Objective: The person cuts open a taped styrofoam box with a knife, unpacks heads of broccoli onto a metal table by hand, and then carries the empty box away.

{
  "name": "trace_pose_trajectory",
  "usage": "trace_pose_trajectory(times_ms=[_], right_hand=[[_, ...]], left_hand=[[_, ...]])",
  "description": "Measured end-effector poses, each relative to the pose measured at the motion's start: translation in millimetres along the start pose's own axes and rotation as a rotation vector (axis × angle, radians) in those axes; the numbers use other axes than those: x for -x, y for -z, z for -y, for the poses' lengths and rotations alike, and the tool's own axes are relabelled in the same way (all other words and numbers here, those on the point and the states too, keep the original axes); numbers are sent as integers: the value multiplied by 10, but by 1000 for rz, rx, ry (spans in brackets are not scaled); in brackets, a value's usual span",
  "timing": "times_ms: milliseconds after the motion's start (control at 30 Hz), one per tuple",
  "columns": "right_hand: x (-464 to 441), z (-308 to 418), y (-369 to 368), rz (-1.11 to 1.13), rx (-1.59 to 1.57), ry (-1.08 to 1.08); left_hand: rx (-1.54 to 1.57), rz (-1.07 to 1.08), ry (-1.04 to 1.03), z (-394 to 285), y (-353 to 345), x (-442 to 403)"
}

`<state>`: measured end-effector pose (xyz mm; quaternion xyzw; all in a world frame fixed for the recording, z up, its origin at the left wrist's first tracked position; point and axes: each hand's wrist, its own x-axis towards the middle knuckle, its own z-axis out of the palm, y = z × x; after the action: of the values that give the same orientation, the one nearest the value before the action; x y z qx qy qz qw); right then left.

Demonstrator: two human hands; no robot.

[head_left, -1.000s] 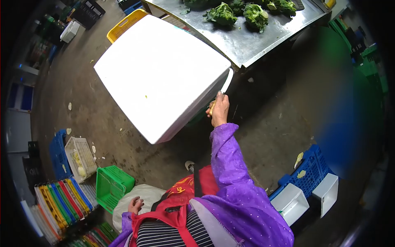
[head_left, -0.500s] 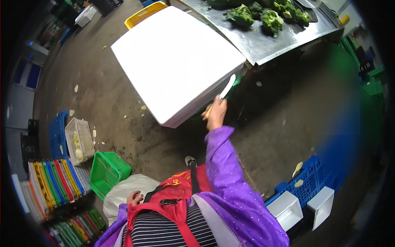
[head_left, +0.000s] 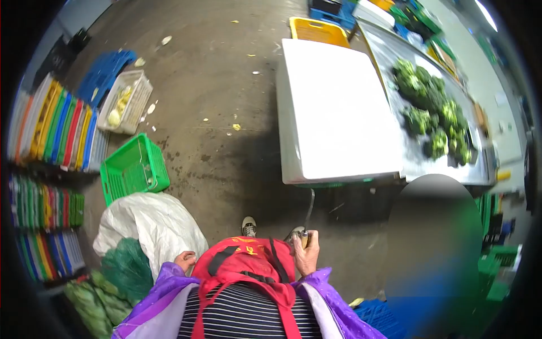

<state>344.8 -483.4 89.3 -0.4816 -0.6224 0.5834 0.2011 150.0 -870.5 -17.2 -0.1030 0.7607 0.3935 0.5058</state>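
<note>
Knife (head_left: pixel 308 219) in a closed right fist, blade (head_left: pixel 311 204) toward the white box (head_left: pixel 341 113)

Nearest the body, the left hand (head_left: pixel 184 260) hangs with loosely bent fingers and seems to hold nothing; it is closest to the white sack (head_left: pixel 149 220), though whether it touches cannot be told. The right hand (head_left: pixel 305 254) is wrapped around the knife's handle (head_left: pixel 305 239), thumb side up, in front of the red apron (head_left: pixel 254 251).

The knife should be light and easy to steer one-handed. Its slim blade looks stiff enough, perhaps a little springy near the curved tip, and probably sharp. The short, tan handle is the place to take hold; if damp, it could turn in the palm, so a full wrap makes sense.

In this view the tip lies just short of the box's near edge, toward its left corner; depth between them is unclear. The box's right edge meets the metal table (head_left: pixel 415 161), where broccoli heads (head_left: pixel 446 116) cluster inward from the near edge. A yellow crate (head_left: pixel 322 22) stands beyond the box's far edge.
</note>
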Motion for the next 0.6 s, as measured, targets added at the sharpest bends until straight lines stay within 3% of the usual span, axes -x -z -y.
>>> trace_pose_trajectory(times_ms=[100,167,200,267,333,400,433,467,500,533,600], right_hand=[[-724,797,-322,131,389,403],[-1396,1134,-715,156,461,426],[-1987,952,-904,152,459,493],[-2676,1353,-1307,195,645,515],[-3560,1368,-1673,68,870,499],[-4133,1458,-1850,-29,954,695],[-4596,1439,-1843,58,1095,716],[-4931,1386,-1854,151,1237,730],[-4845,1521,-1987,17,1160,594],[-4687,1713,-2112,-112,1080,458],[-4846,1733,-2228,-155,1086,420]], left_hand=[[136,0,-20,530,-230,-298],[242,-30,-50,853,-438,-504],[288,-42,-45,785,-512,-465],[382,-70,-28,444,-647,-175],[410,-93,7,591,-711,-134],[500,-131,-60,1056,-793,-124],[529,-164,-52,1270,-824,-81],[357,-257,-43,1727,-886,-124],[479,-253,152,1447,-834,113],[455,-295,118,1797,-892,90],[477,-312,157,2175,-1010,119]])
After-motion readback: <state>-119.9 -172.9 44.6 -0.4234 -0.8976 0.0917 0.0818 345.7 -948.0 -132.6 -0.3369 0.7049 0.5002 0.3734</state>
